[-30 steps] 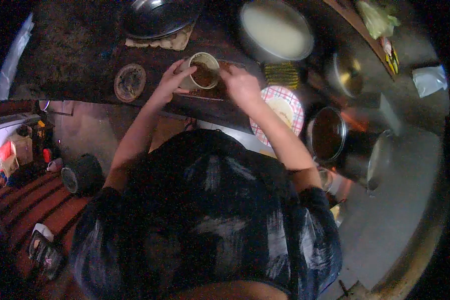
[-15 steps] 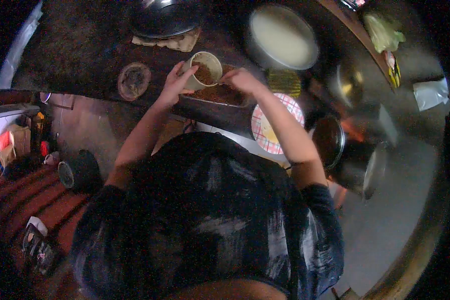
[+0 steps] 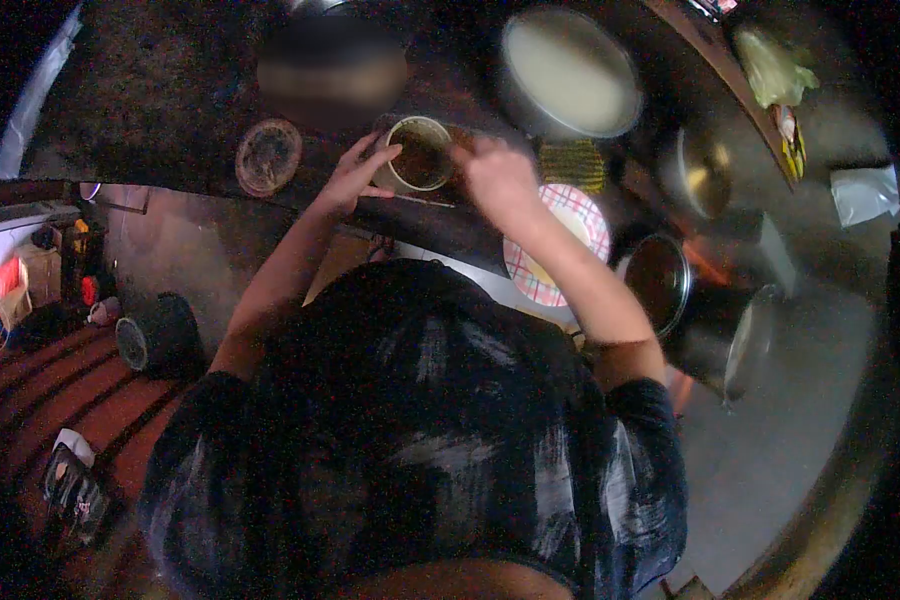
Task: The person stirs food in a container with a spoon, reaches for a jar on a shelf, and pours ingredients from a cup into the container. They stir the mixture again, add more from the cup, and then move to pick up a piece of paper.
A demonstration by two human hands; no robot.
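A pale round cup [image 3: 419, 153] sits over the bench [image 3: 180, 150], its mouth facing the camera and dark brown contents inside. The left hand [image 3: 353, 177] grips its left side, partly open around the wall, with the thumb at the rim. The right hand [image 3: 500, 180] is blurred beside the right rim, fingers curled; whether it holds anything cannot be told. Left of the cup lies a small round dish [image 3: 268, 158]. Under the right forearm, partly covered, is a red-checked plate [image 3: 592, 222], with a yellow-and-black ribbed pad [image 3: 572, 165] just beyond it. Farther out stand a large basin of whitish liquid [image 3: 572, 72], a metal bowl [image 3: 703, 172] and a dark-filled pot [image 3: 655, 285].
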